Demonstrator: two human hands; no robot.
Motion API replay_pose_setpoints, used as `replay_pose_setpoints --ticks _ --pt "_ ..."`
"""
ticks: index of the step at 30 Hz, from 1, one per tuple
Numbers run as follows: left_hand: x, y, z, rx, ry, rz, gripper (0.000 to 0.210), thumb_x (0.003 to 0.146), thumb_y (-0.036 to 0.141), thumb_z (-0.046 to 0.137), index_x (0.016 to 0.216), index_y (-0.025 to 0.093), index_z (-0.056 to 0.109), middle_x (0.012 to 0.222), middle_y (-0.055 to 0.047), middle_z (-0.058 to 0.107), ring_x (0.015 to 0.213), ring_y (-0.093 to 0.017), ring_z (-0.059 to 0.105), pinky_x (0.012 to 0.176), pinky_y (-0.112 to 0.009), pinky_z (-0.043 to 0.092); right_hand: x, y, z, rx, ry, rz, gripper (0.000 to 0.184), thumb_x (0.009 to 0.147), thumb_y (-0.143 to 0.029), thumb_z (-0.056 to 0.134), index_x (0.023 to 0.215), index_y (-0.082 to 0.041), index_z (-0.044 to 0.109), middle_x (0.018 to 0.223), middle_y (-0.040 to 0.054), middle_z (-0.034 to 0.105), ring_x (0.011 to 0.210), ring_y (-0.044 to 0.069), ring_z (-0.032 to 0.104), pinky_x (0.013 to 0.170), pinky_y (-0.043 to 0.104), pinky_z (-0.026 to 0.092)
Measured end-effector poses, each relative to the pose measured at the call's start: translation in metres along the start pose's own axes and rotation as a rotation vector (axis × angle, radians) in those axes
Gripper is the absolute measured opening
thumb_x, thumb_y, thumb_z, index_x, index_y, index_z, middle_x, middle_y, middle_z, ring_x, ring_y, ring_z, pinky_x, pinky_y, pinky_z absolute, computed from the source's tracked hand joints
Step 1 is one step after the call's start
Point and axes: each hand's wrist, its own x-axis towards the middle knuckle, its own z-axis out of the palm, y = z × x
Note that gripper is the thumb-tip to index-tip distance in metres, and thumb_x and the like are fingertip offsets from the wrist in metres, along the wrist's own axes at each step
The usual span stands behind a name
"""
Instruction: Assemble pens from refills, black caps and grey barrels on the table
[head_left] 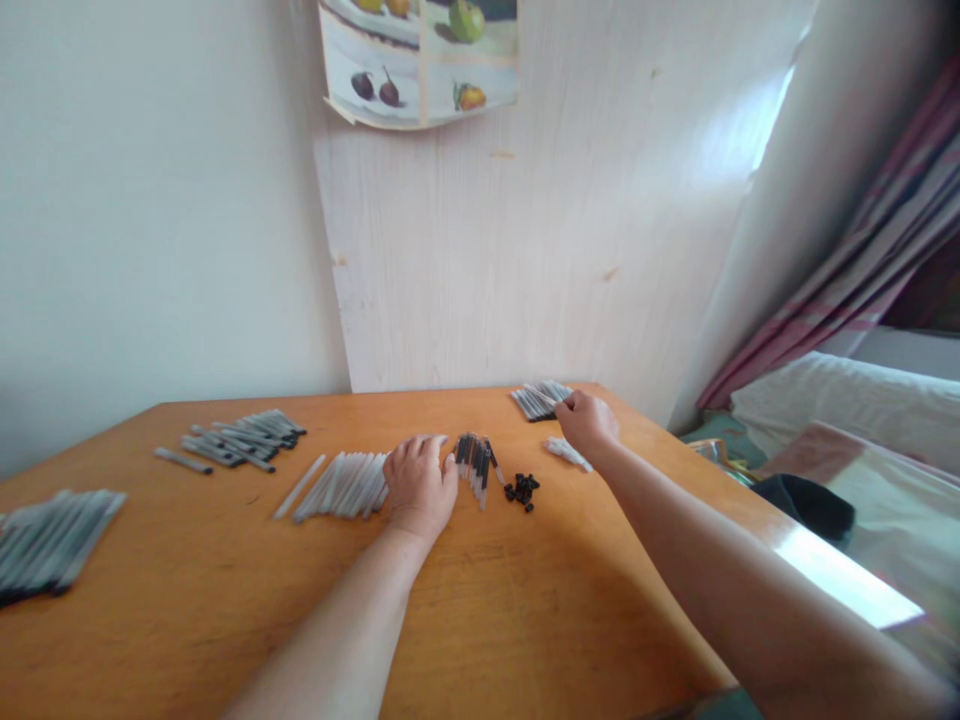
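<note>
My left hand (422,480) rests low over the middle of the wooden table, fingers stretched out, holding nothing that I can see. Beside it on the left lies a row of clear pen barrels (341,485), with one barrel set apart. Just right of its thumb is a bunch of black ink refills (472,462), then a small heap of black pen plugs (523,488). My right hand (589,422) reaches to the far right, its fingers pinched on a pale pen at the edge of a pile of pens (538,402). Small whitish pieces (566,453) lie beneath that hand.
More pens with black ends (244,440) lie at the back left, and another stack (60,540) sits at the left edge of the wooden table (480,620). A wall with a fruit picture (420,65) stands behind. A bed (885,480) is on the right.
</note>
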Motion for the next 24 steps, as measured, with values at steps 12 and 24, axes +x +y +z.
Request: replay_pose_setpoints --ticks 12,24 --pt "0.001 -0.003 0.002 -0.006 -0.012 -0.006 0.026 0.085 0.028 0.05 0.106 0.02 0.063 0.109 -0.009 0.065 0.106 -0.028 0.054 0.092 -0.042 0.037 0.039 0.006 0.04 -0.115 -0.042 0.031 0.034 0.089 -0.036 0.039 0.101 -0.021 0.068 0.104 0.0125 0.068 0.094 0.024 0.064 0.073 0.03 0.045" --pt "0.001 -0.002 0.0 -0.014 -0.029 -0.011 0.024 0.085 0.029 0.05 0.103 0.02 0.064 0.108 -0.008 0.066 0.106 -0.027 0.055 0.093 -0.042 0.039 0.059 0.0 0.064 -0.15 -0.058 -0.035 0.037 0.092 -0.035 0.035 0.104 -0.019 0.066 0.11 0.0144 0.067 0.099 0.024 0.063 0.077 0.032 0.047"
